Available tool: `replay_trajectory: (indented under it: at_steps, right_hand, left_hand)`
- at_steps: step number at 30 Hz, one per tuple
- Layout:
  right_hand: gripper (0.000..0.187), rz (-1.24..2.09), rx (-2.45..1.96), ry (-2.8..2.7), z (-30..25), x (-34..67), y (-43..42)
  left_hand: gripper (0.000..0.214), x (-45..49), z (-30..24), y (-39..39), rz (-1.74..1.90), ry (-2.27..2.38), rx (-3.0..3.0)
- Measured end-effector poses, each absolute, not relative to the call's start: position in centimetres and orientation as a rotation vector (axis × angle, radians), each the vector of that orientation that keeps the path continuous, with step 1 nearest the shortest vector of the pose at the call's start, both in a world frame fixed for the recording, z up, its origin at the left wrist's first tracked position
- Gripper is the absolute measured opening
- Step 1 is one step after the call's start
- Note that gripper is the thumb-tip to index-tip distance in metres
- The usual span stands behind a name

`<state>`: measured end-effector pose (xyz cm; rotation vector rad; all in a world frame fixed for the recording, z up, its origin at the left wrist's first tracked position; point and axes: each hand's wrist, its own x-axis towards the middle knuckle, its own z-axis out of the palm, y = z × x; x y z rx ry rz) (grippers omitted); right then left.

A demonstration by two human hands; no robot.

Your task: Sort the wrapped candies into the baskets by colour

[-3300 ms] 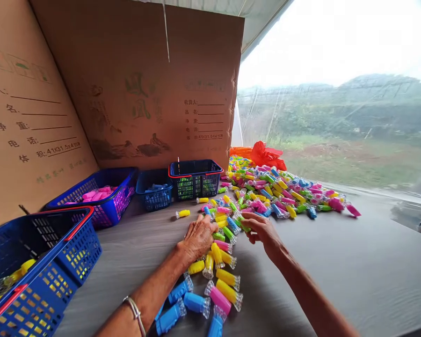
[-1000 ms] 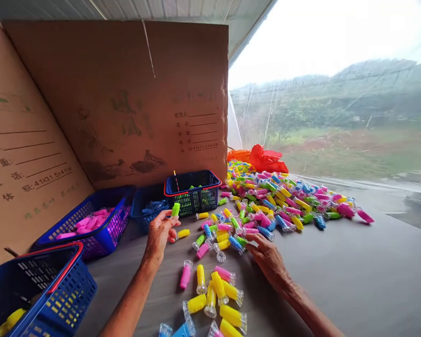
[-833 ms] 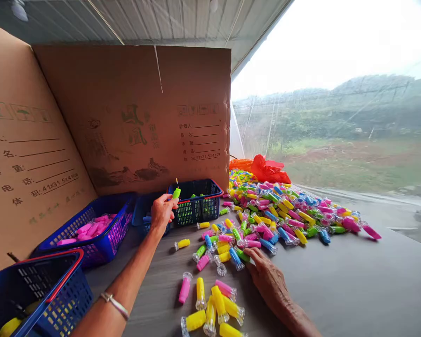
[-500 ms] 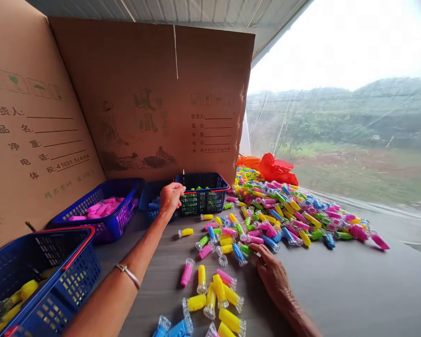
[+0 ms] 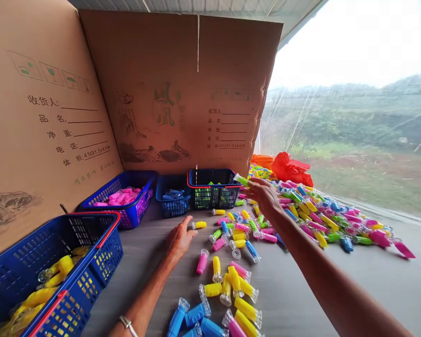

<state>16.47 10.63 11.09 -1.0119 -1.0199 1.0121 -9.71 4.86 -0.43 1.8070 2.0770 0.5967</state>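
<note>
My right hand is raised at the right end of the dark basket, fingers closed on a green plastic tube with a clear fluted end. My left hand is low over the table, thumb and fingers apart, with nothing in it. Just beyond its fingertips lies a yellow tube of the same kind. Loose pink, yellow and blue tubes lie nearer to me. Some green tubes show inside the dark basket.
A large blue basket at left holds yellow tubes. Behind it stand a purple-blue basket with pink tubes and a small blue basket with blue ones. A mixed heap covers the right back, beside red bags. Cardboard walls rise behind.
My right hand has picked up a green tube from the pile and lifted it toward the dark basket. My left hand has drawn back from that basket toward me. The view has shifted left.
</note>
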Motion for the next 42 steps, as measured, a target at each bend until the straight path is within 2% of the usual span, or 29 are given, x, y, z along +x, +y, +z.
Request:
replay_trajectory:
  at_steps: [4, 7, 10, 12, 15, 21, 24, 27, 31, 33, 36, 39, 42]
  right_hand:
    - [0.032, 1.009, -0.951, -1.087, 13.9, 14.0, 13.1]
    - [0.026, 0.909, -1.058, -1.374, 11.2, 14.0, 11.5]
    - [0.022, 0.594, -1.391, -1.646, 7.3, 16.1, 9.2]
    - [0.023, 0.394, -1.614, -1.694, 5.4, 18.1, 8.0]
    - [0.022, 0.291, -1.802, -1.686, 3.7, 20.1, 6.8]
    - [0.025, 0.144, -1.899, -1.865, 0.6, 19.1, 4.8]
    - [0.033, 0.073, -1.960, -1.904, -0.2, 19.0, 3.9]
    - [0.032, 0.176, -1.941, -1.818, 1.4, 19.2, 4.1]
    - [0.027, 0.618, -1.495, -1.486, 7.5, 17.7, 7.8]
    - [0.032, 0.761, -1.285, -1.332, 10.9, 16.3, 10.6]
    - [0.042, 0.799, -1.137, -1.251, 14.2, 14.4, 13.5]
    - [0.039, 0.819, -1.044, -1.240, 14.0, 14.0, 12.6]
    - [0.033, 0.841, -1.072, -1.277, 10.6, 15.3, 8.9]
  left_hand:
    - [0.046, -8.4, -0.8, 5.6, 0.461, 2.135, 1.980]
    - [0.047, -8.3, -1.2, 5.3, 0.457, 2.141, 1.985]
    - [0.054, -8.2, -1.2, 4.7, 0.531, 2.151, 1.995]
    - [0.045, -7.6, -1.0, 4.4, 0.603, 2.136, 2.024]
    - [0.028, -5.7, -0.3, 4.5, 0.581, 2.069, 2.038]
    - [0.034, -2.6, 0.2, 5.1, 0.464, 1.990, 2.005]
    - [0.021, -2.5, -0.1, 4.9, 0.429, 1.969, 1.979]
    - [0.015, -2.9, -0.4, 4.4, 0.429, 1.955, 1.944]
    - [0.010, -3.4, -0.1, 3.0, 0.533, 1.967, 1.899]
    - [0.008, -3.8, 0.5, 2.4, 0.649, 1.961, 1.861]
    - [0.007, -4.8, 2.1, 2.5, 0.839, 1.827, 1.714]
    - [0.005, -6.1, 5.0, 4.8, 0.963, 1.621, 1.532]
    - [0.008, -7.1, 8.9, 8.8, 1.095, 1.617, 1.515]
